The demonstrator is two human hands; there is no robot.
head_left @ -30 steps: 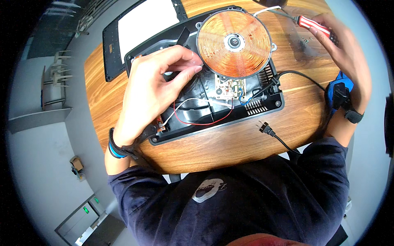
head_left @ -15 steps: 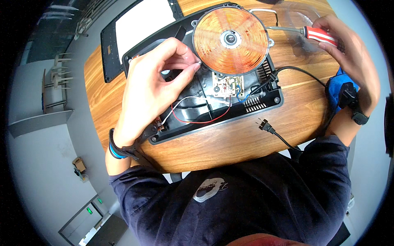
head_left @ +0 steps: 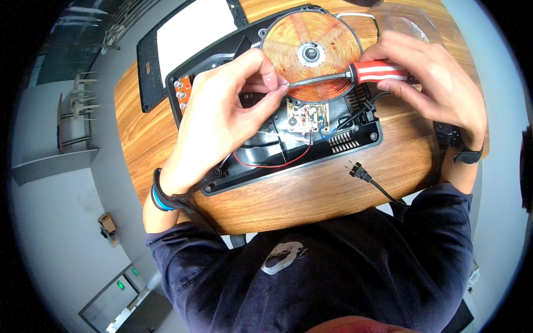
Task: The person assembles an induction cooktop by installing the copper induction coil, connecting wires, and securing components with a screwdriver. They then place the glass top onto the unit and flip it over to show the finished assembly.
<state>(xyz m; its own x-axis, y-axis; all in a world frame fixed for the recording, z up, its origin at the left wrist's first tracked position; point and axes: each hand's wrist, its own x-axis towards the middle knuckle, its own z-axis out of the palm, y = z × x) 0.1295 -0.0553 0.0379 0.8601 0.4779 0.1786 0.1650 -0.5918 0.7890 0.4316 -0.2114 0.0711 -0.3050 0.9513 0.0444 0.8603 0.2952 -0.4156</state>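
An opened induction cooker base (head_left: 355, 145) lies on a wooden table (head_left: 333, 188), its round copper coil (head_left: 311, 55) and a small circuit board (head_left: 305, 118) exposed. My right hand (head_left: 433, 77) grips a red-handled screwdriver (head_left: 377, 71) whose shaft runs left across the coil. My left hand (head_left: 222, 116) rests over the base and pinches the shaft's tip between thumb and fingers; whether a screw sits there I cannot tell. A red wire (head_left: 266, 164) loops inside the housing.
The cooker's black-framed glass top (head_left: 183, 33) lies at the table's far left. Its power plug (head_left: 355, 169) and cord trail near the front edge. A clear bowl (head_left: 411, 22) stands behind my right hand. Several chairs (head_left: 78, 111) stand on the floor at left.
My right hand brought the screwdriver in from the far right, down across the coil. My left hand's fingers lifted from the housing and met the screwdriver's tip.
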